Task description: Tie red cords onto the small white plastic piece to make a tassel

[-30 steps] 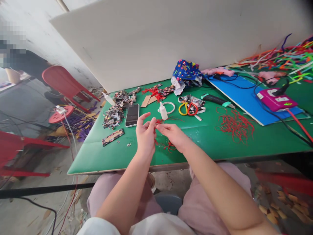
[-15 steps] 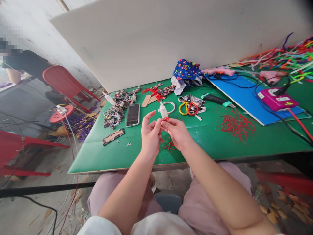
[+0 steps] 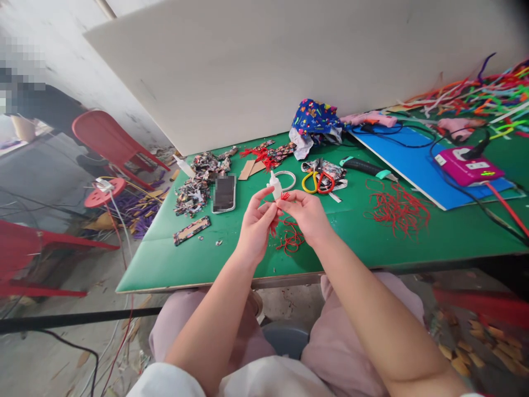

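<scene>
The left hand and right hand are meeting above the near part of the table; both are pinching a bunch of red threads between thumb and fingers. Loose red cord is lying on the table just beneath the hands. Directly beyond the threads, a white bottle is standing beside a white ring. A phone is lying to the left; scissors are resting on patterned fabric to the right. Farther back, blue cloth is sitting near the white panel.
</scene>
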Motion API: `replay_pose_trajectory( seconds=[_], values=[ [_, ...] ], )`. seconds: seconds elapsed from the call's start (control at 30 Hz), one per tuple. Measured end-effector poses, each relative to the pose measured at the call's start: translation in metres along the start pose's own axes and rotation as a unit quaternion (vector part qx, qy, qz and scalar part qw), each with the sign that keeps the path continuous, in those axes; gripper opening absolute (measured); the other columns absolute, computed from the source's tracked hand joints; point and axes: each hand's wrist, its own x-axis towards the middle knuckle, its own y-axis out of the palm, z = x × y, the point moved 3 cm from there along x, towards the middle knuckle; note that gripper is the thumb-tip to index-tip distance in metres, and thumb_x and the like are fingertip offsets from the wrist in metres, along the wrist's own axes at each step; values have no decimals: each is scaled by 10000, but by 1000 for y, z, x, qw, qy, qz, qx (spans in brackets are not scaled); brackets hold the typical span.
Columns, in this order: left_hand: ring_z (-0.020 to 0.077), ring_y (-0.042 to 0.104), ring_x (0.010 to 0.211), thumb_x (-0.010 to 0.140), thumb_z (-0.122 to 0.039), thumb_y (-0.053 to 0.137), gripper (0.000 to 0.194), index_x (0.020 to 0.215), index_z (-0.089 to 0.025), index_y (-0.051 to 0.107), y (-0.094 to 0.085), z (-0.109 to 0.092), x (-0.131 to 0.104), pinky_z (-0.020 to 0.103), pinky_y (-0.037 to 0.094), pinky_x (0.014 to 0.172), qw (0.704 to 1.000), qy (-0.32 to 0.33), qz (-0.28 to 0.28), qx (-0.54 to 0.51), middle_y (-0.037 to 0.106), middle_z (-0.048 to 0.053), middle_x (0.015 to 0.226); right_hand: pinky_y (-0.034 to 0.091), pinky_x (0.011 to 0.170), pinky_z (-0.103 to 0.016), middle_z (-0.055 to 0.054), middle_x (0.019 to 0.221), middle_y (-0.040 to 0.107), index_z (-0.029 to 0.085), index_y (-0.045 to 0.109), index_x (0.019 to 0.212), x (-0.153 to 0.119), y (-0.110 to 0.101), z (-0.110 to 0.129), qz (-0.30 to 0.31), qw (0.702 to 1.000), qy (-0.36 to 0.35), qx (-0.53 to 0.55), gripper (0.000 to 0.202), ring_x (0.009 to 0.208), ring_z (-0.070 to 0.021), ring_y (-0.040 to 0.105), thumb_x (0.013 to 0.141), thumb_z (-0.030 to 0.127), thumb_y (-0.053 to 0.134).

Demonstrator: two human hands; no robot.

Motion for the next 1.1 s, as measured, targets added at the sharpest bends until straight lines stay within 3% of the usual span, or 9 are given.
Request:
replay_pose_trajectory(
  seconds=[0.2, 0.53, 0.83, 0.97, 1.1],
  values=[
    [88, 562, 683, 748, -214, 617, 405, 1151, -208, 576, -11, 7, 0, 201, 395, 591, 997, -14, 41, 64, 625, 2, 746, 434, 875, -343, -8, 812, 638, 200, 607, 668, 7, -16, 9, -13, 995, -50, -87, 187, 855, -151, 592, 658, 354, 713],
    [91, 581, 591, 687, -232, 669, 255, 930, -158, 696, -28, 25, -1, 241, 439, 615, 996, -54, -3, 72, 681, 19, 719, 404, 916, -362, -9, 897, 611, 205, 582, 664, 9, -23, 22, -20, 977, -133, -168, 179, 903, -155, 581, 692, 344, 692],
    [101, 588, 600, 690, -223, 649, 254, 918, -121, 695, -35, 33, -5, 258, 456, 636, 989, -92, -5, 112, 672, 29, 713, 389, 954, -393, -12, 939, 616, 210, 592, 649, 15, -36, 42, -33, 965, -188, -182, 157, 964, -167, 576, 708, 320, 688],
    [164, 630, 835, 727, -248, 616, 318, 1024, -147, 669, -35, 27, -3, 304, 464, 807, 970, -73, 10, 232, 709, 58, 867, 396, 942, -402, -16, 957, 618, 202, 602, 648, 13, -41, 52, -40, 948, -208, -239, 138, 1002, -181, 566, 709, 293, 686],
    [207, 571, 1077, 757, -269, 603, 371, 1116, -176, 620, -19, 9, 6, 341, 428, 933, 959, 13, 44, 281, 650, 77, 1129, 384, 939, -427, -33, 1017, 613, 193, 623, 654, 11, -39, 55, -36, 924, -198, -326, 129, 1014, -200, 563, 694, 292, 696]
  ],
)
